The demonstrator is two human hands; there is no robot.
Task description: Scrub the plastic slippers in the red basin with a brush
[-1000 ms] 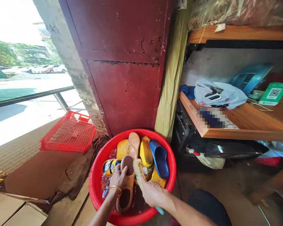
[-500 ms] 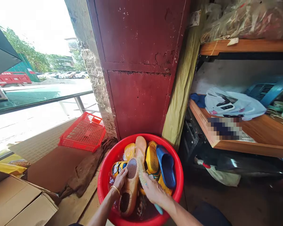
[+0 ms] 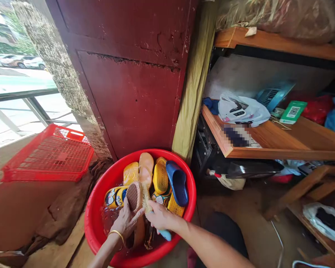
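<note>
The tan shoe (image 3: 133, 196) is held sole up at the middle of the red tub (image 3: 91, 217), one end pointing far, the other near. A dark brown, cross-hatched patch fills its far end inside a tan border; the near end is shadowed and partly hidden. The brush (image 3: 146, 198), with pale bristles (rather splayed ones) against the shoe's right edge, slants near and right to a light-blue handle end.

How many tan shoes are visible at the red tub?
2. One tan shoe lies near the far rim of the red tub; the other tan shoe, sole up, is in the left hand, beside the scrubbing brush. More may be hidden below.
</note>
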